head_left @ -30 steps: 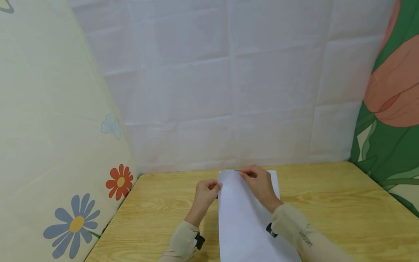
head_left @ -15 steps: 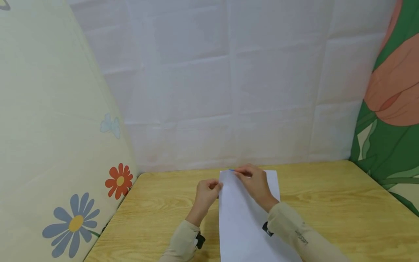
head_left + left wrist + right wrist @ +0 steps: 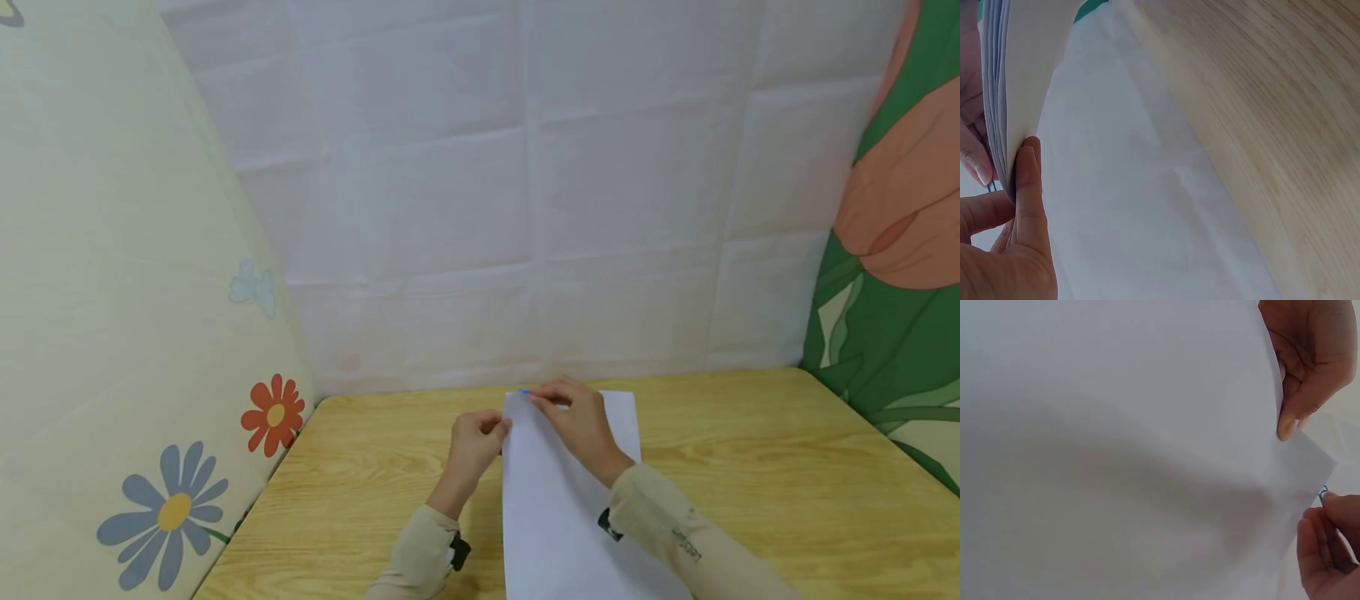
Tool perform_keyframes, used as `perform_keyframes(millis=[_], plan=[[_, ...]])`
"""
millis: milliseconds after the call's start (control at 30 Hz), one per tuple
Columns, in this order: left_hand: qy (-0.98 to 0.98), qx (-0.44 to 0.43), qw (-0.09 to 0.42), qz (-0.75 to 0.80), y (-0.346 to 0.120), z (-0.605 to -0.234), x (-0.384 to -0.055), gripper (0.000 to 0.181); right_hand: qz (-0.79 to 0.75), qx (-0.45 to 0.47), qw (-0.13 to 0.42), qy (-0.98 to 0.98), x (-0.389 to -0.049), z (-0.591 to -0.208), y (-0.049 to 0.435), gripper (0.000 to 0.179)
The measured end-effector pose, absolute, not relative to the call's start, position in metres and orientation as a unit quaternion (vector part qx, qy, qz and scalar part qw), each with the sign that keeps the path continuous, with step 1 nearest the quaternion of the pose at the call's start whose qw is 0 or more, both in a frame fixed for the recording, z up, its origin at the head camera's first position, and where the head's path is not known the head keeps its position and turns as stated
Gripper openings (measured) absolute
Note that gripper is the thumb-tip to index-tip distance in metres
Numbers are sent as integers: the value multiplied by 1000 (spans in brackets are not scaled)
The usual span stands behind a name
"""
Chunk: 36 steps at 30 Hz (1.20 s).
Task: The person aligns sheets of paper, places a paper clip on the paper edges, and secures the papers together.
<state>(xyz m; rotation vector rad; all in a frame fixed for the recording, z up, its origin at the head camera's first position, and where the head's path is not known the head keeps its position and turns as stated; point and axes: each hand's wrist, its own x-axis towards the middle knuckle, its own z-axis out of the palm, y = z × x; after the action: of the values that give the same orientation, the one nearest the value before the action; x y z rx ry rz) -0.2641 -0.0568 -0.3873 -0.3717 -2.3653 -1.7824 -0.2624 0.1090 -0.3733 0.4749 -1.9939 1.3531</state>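
Note:
Several white paper sheets [image 3: 551,500] stand in a loose stack, their layered edges [image 3: 996,94] showing in the left wrist view. My left hand [image 3: 471,450] pinches the stack's left edge near the top corner, thumb on the near face and fingers behind. Between the thumb and fingers of my right hand [image 3: 581,425] is a small blue paper clip [image 3: 524,391], held at the top edge close to that corner. In the right wrist view the clip's wire loop [image 3: 1322,492] meets the paper edge, with the right fingertips [image 3: 1335,503] just beyond it.
Under the hands is a wood-grain table [image 3: 360,500]. A white cloth backdrop [image 3: 450,208] hangs behind its far edge. Flower-printed panels stand at the left [image 3: 112,292] and right [image 3: 900,333]. Black straps [image 3: 458,552] sit at both wrists.
My right hand has slid left along the top edge with the paper clip, closer to the corner. The left hand keeps its pinch, nearly still.

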Motion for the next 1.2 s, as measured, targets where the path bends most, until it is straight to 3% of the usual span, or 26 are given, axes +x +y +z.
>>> perform_keyframes(millis=[800, 1200], plan=[[-810, -156, 127, -551, -56, -388, -262, 10, 436, 251, 334, -797, -264, -360, 116, 12], [-815, -164, 128, -541, -54, -387, -260, 10, 371, 305, 318, -818, -266, -346, 120, 10]])
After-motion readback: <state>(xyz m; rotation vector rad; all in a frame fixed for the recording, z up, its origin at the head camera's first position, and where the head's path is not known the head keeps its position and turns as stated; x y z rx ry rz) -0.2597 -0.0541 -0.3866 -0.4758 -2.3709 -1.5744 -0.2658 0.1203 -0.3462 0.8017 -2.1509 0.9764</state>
